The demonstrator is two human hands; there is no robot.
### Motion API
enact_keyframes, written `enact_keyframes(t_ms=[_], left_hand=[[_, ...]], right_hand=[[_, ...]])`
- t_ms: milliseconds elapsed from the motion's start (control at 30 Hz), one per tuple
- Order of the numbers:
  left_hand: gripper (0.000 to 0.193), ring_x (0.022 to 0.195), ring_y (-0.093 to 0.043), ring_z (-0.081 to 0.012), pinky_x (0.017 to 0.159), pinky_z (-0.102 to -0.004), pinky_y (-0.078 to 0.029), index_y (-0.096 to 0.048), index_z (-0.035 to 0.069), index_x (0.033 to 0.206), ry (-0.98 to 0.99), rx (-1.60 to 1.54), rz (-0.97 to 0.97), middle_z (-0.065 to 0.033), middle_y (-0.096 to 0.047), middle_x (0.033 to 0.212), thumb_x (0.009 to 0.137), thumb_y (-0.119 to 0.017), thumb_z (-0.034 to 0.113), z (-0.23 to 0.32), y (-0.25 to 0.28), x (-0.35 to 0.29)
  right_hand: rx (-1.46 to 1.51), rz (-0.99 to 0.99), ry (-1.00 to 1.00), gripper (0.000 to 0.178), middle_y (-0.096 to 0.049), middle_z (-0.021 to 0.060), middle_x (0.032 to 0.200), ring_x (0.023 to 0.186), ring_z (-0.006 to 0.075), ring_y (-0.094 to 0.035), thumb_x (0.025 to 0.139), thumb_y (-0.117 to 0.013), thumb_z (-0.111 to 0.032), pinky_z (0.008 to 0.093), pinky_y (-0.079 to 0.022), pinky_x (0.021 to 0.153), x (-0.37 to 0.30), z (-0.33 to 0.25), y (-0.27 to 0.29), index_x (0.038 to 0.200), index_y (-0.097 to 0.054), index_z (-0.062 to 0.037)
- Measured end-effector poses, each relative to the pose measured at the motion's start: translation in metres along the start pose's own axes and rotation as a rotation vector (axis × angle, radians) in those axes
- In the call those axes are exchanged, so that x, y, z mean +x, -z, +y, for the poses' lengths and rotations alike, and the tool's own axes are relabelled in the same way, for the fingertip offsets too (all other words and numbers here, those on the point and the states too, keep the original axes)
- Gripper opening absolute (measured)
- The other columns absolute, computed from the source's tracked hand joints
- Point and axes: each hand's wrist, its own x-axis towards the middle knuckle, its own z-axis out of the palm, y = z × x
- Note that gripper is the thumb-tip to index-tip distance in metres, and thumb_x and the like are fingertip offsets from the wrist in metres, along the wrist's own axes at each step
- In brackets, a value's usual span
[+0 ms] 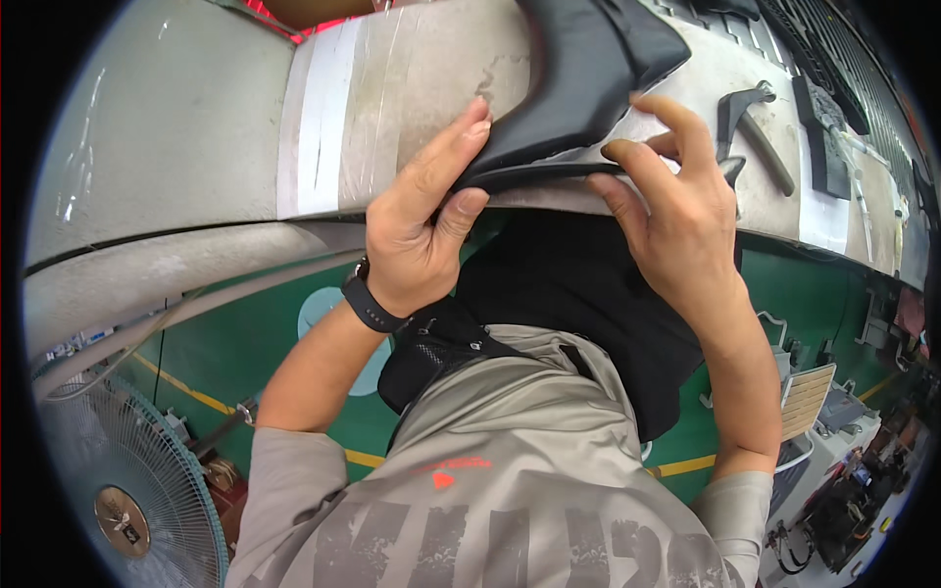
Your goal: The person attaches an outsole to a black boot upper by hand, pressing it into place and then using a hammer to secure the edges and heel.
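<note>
A black, smooth, curved padded piece [578, 93], shaped like a motorcycle seat, lies on the worktable with its narrow end toward me. My left hand [421, 211] grips that narrow end, fingers along the outer side and thumb on the near edge. A loose black edge strip [549, 171] runs along the piece's near side, with a pale gap between them. At the strip's right part, my right hand [676, 191] holds it between thumb and bent fingers; another fingertip touches the padded piece's edge. The exact contact under the right fingertips is partly hidden.
On the pale worktable [382, 108], a dark hand tool with a grey handle [767, 152] lies right of the padded piece. Beyond it are a dark block [823, 147] and black slatted parts. A fan [127, 510] stands at lower left; a slatted seat [806, 400] stands at right.
</note>
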Motion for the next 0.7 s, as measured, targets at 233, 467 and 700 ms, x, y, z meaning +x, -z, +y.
enact_keyframes(t_ms=[233,467,700], left_hand=[[0.037,0.115,-0.072,-0.0236,0.096,-0.0317,-0.058,-0.068,-0.002,0.133,0.086,-0.042,0.111,-0.0222,-0.07,0.135,0.096,-0.067,-0.004,-0.001,-0.006,-0.004],[0.032,0.096,-0.071,-0.0163,0.081,-0.0279,-0.059,-0.071,-0.001,0.122,0.121,-0.088,0.13,-0.0175,-0.073,0.124,0.09,-0.075,-0.005,0.004,-0.01,0.01],[0.028,0.095,-0.07,-0.017,0.075,-0.0285,-0.056,-0.069,0.003,0.107,0.143,0.028,0.101,-0.0099,-0.069,0.106,0.081,-0.081,-0.001,0.005,-0.011,0.027]], right_hand=[[0.034,-0.12,0.064,0.02,-0.067,0.0156,0.141,0.07,0.0267,-0.069,0.088,-0.081,-0.015,0.0374,-0.054,0.061,0.013,0.005,-0.001,0.09,-0.068,-0.0012],[0.004,-0.093,0.071,0.022,-0.073,0.0155,0.131,0.068,0.03,-0.068,0.087,-0.083,-0.015,0.0376,-0.054,0.062,0.013,0.01,-0.003,0.088,-0.067,-0.0008],[0.032,-0.034,0.105,0.025,-0.075,0.0163,0.127,0.065,0.0295,-0.066,0.082,-0.086,-0.015,0.0379,-0.053,0.06,0.016,0.012,-0.008,0.084,-0.066,-0.0014]])
